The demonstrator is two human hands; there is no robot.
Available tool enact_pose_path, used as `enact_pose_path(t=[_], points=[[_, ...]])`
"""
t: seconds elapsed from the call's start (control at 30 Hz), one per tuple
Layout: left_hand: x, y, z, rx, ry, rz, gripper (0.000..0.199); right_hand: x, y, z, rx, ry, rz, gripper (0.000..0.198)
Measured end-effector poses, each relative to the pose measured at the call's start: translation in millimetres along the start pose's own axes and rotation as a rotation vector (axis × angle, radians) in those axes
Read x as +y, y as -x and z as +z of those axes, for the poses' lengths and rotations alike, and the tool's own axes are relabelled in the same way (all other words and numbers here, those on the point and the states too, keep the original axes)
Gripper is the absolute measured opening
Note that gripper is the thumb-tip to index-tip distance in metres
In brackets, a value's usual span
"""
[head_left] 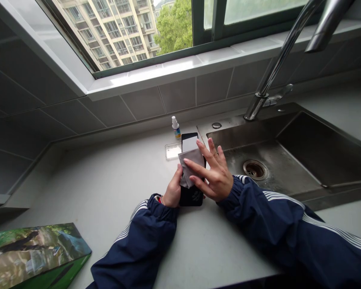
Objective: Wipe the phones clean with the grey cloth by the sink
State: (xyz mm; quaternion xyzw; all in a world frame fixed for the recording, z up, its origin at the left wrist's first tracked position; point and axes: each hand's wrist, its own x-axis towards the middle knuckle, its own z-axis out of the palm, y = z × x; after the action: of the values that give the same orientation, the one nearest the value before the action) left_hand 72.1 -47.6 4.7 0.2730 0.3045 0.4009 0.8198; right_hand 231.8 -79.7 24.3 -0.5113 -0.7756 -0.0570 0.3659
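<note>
A black phone (pixel 190 198) lies lengthwise in my left hand (pixel 172 188), above the counter. My left fingers are closed round its side, and the thumb rests by the edge of a grey cleaning cloth (pixel 192 155). This cloth covers the middle of the phone; a pale area shows above it. My right hand (pixel 217 174) lies over the cloth with its fingers spread, the index finger and thumb touching it and the others raised. Just beyond stand a small white-capped spray bottle (pixel 176 127) and a clear phone case (pixel 172 151), lying flat.
A steel sink (pixel 240 152) with a drain is on the right, under a chrome faucet (pixel 267 76). A picture-covered box (pixel 36 253) sits at the lower left of the pale counter (pixel 114 168). Behind are a tiled wall and a window.
</note>
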Motion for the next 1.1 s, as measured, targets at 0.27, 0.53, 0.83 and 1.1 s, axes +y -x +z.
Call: enact_pose_path(t=[0.27, 0.53, 0.83, 1.1], points=[[-2, 0, -3, -0.010, 0.011, -0.033, 0.055, -1, 0, -2, -0.018, 0.019, 0.059, 0.050], [0, 1, -1, -0.118, -0.005, -0.085, 0.058, -2, 0, -2, -0.019, 0.020, 0.049, 0.050], [8, -1, -3, -0.115, 0.047, -0.147, 0.062, 0, 0, -1, -0.009, 0.009, 0.067, 0.044], [15, -2, -5, -0.149, 0.043, -0.260, 0.086, 6, 3, 6, 0.077, 0.007, 0.076, 0.035]])
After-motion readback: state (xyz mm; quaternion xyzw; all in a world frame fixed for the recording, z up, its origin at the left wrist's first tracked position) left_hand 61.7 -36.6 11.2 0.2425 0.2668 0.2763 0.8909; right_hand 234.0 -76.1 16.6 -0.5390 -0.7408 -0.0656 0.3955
